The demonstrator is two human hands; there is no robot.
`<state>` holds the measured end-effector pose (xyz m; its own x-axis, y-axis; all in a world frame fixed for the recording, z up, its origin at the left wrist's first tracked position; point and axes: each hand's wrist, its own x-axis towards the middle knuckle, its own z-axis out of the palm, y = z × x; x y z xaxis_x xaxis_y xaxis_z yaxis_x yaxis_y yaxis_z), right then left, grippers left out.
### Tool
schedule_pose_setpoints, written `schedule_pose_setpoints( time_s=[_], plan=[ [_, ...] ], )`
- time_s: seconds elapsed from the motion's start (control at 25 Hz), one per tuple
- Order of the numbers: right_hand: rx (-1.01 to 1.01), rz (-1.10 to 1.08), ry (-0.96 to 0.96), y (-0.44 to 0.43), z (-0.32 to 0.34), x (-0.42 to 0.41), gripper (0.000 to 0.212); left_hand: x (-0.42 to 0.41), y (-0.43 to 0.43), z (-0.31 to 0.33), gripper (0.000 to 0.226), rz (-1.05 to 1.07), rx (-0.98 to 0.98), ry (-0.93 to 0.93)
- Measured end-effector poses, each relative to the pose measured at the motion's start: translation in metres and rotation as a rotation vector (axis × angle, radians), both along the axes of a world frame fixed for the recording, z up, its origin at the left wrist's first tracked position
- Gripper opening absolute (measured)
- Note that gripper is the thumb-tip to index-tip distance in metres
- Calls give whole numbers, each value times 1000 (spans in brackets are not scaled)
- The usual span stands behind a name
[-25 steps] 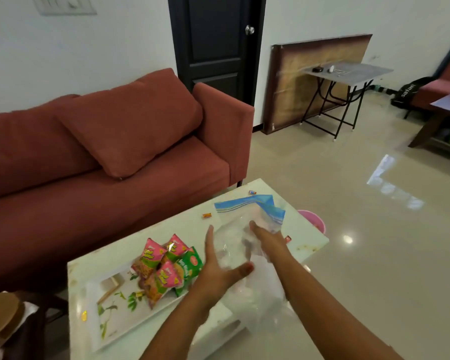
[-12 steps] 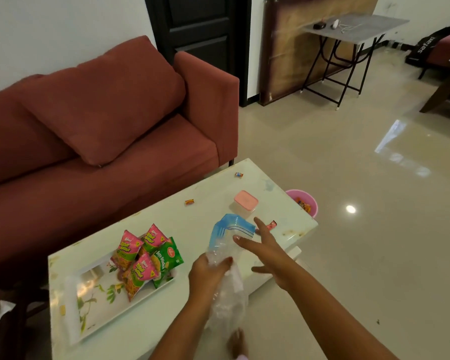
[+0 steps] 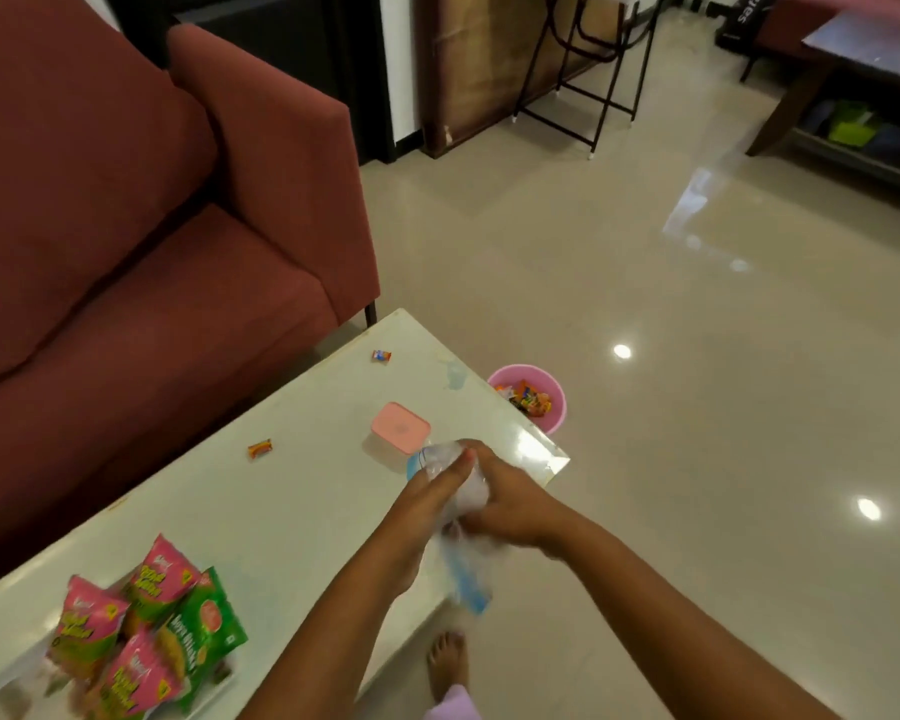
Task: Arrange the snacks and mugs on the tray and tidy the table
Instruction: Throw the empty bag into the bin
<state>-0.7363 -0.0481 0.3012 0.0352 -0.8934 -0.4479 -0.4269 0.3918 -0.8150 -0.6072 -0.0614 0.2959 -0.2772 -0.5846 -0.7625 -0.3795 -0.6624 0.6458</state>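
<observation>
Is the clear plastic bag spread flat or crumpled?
Crumpled: the clear plastic bag with blue zip strip is bunched between the left hand and right hand.

Both bare forearms rise from the bottom edge of the frame and meet at centre. The left hand (image 3: 430,504) lays its fingers (image 3: 461,462) fairly straight, pointing to the upper right, pressed against a crumpled plastic bag (image 3: 466,574). The right hand (image 3: 513,506) faces it from the right, fingers curled round the same bag. Motion blur hides the thumbs. A bare foot (image 3: 448,662) shows at lower centre.
</observation>
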Motion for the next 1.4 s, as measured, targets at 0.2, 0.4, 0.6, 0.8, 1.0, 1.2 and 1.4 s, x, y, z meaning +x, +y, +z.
schedule_pose_setpoints(
  time_s=[0.2,0.4,0.6,0.8,1.0,1.2,1.4],
  plan=[
    [-8,-442,-226,-52,-9,-85,36,-102,-56,-15,90,-90,-608,-93],
    [114,-547,-316,-109,-53,-148,35,-160,-116,-48,95,51,-457,-26],
    [209,-558,-388,-155,-91,-196,41,-216,-161,-85,58,210,-393,-79],
    [354,-469,-570,-203,-126,-253,47,-269,-212,-131,38,359,-193,-129],
    [427,-74,-471,-231,-190,-287,91,-277,-238,-202,38,424,41,-169],
    [316,-103,-199,-248,-293,-300,73,-288,-266,-294,47,337,175,-130],
    [146,-154,168,-252,-402,-303,55,-301,-268,-372,26,-70,-279,-422]
  ],
)
